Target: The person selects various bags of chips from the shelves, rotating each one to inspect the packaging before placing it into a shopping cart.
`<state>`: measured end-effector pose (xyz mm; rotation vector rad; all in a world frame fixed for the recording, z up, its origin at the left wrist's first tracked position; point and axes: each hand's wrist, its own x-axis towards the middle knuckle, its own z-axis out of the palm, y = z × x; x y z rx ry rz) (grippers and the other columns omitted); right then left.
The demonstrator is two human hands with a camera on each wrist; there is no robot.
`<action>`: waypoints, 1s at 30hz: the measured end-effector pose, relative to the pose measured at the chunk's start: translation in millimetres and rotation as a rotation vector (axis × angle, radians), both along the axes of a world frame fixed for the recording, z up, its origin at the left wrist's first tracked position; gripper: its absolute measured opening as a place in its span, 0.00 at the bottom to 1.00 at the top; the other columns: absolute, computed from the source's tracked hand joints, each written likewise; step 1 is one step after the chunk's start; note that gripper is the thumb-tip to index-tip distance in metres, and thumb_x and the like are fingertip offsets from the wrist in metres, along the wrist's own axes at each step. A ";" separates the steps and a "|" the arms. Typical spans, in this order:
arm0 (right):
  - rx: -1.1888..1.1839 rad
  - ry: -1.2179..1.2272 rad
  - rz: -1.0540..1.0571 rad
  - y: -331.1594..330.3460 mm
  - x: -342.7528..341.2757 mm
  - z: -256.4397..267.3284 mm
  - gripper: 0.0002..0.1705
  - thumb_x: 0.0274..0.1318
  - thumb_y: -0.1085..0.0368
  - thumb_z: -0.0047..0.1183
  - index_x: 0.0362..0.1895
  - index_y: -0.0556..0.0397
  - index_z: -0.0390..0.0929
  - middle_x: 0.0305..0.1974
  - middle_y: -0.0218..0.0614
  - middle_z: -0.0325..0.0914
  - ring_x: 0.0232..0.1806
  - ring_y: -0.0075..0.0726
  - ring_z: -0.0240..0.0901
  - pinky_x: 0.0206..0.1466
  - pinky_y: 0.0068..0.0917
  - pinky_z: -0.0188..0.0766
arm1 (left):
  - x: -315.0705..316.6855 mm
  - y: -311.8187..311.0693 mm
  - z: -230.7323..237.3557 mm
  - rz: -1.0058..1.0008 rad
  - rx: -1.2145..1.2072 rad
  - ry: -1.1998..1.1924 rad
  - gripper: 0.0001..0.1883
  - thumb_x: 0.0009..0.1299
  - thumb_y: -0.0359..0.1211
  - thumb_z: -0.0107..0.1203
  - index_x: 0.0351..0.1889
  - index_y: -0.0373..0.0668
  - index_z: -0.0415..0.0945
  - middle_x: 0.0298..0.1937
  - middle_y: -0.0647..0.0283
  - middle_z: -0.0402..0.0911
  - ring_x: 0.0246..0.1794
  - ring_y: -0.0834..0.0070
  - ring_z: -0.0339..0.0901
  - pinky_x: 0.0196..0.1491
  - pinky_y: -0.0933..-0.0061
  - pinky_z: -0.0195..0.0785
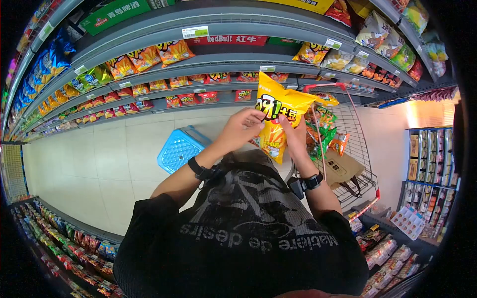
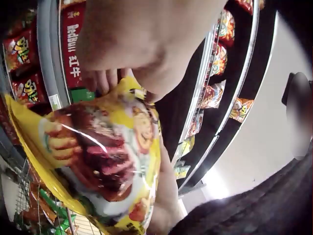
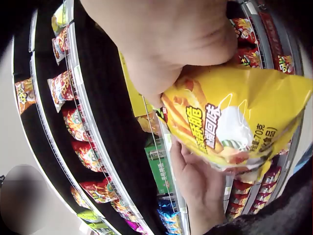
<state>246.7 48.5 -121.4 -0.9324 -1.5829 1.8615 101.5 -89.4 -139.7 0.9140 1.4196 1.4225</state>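
A yellow bag of potato chips (image 1: 285,99) is held up in front of the chest, its printed front showing in the head view. My right hand (image 1: 294,136) grips its lower right side, thumb across the front. At the opposite edge, my left hand (image 1: 243,130) has curled fingers and thumb on the bag's side. The left wrist view shows the bag's pictured back (image 2: 105,152), with the left hand (image 2: 132,44) over one corner. Seen from the right wrist, the right hand (image 3: 171,44) covers the near end of the bag (image 3: 234,112).
A wire shopping cart (image 1: 365,134) stands at the right with several snack bags (image 1: 325,121) and a brown bag (image 1: 343,166) inside. A blue stool (image 1: 181,151) is on the tiled floor to the left. Stocked shelves (image 1: 218,62) curve across the front; more racks stand behind and right.
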 end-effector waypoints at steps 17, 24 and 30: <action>1.141 -0.055 0.373 9.9 -10.1 101.8 0.24 0.45 0.73 0.62 0.51 0.56 0.76 0.53 0.42 0.75 0.55 0.45 0.71 0.56 0.36 0.68 | -22.9 -18.5 16.1 0.148 0.030 0.180 0.37 0.54 0.35 0.70 0.60 0.36 0.65 0.55 0.51 0.76 0.56 0.66 0.76 0.58 0.68 0.66; 1.067 -0.184 0.552 15.9 -12.0 91.2 0.21 0.49 0.73 0.59 0.50 0.56 0.77 0.49 0.41 0.76 0.52 0.47 0.71 0.58 0.34 0.66 | -18.7 -17.7 23.9 0.113 -0.004 0.337 0.40 0.51 0.39 0.71 0.61 0.40 0.65 0.55 0.50 0.76 0.55 0.58 0.76 0.56 0.65 0.67; 1.033 -0.219 0.653 14.8 -11.0 92.4 0.18 0.50 0.76 0.56 0.48 0.58 0.77 0.44 0.41 0.73 0.48 0.46 0.70 0.53 0.34 0.67 | -18.9 -20.9 26.2 0.105 0.036 0.436 0.38 0.50 0.37 0.71 0.60 0.43 0.67 0.54 0.53 0.77 0.54 0.58 0.76 0.55 0.65 0.69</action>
